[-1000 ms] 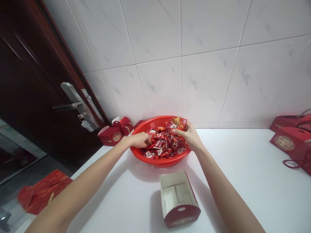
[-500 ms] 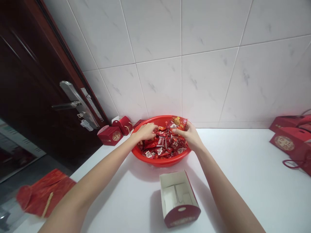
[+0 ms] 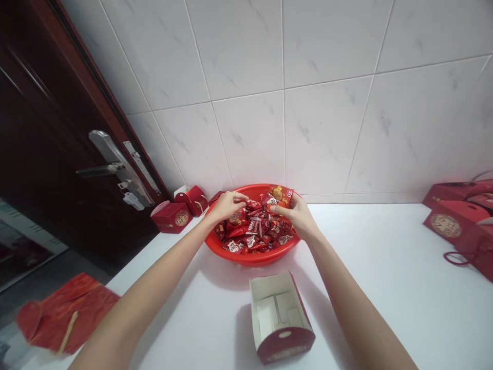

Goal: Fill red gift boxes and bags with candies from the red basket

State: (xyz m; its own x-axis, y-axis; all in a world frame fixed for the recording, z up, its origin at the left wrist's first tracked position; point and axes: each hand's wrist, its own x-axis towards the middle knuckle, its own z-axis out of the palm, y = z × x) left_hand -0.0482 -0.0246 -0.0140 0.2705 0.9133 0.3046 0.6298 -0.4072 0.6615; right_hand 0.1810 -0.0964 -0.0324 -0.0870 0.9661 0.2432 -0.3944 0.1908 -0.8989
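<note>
A red plastic basket (image 3: 252, 261) heaped with wrapped candies (image 3: 252, 239) stands against the wall. Over its left side my left hand (image 3: 228, 206) pinches a small red wrapped candy (image 3: 253, 204) between fingertips and thumb. At the right rim, my right hand (image 3: 298, 215) is closed around a red and gold candy packet (image 3: 280, 193); other wrappers lie close to its thumb, and I cannot tell whether they are held too. Between my forearms an open gift box (image 3: 285, 339), dark red outside and white inside, sits on the table with no candy visible in it.
Small red boxes (image 3: 171, 217) stand by the wall at the left corner. A red bag-like box with a cord handle (image 3: 69, 313) lies at the left table edge. More red boxes (image 3: 450, 223) are at the far right. A dark door with a metal handle (image 3: 119, 167) borders the left.
My left hand has lifted slightly out of the pile with a red candy at its fingertips. My right hand keeps its grip on the packet. The view has shifted a little.
</note>
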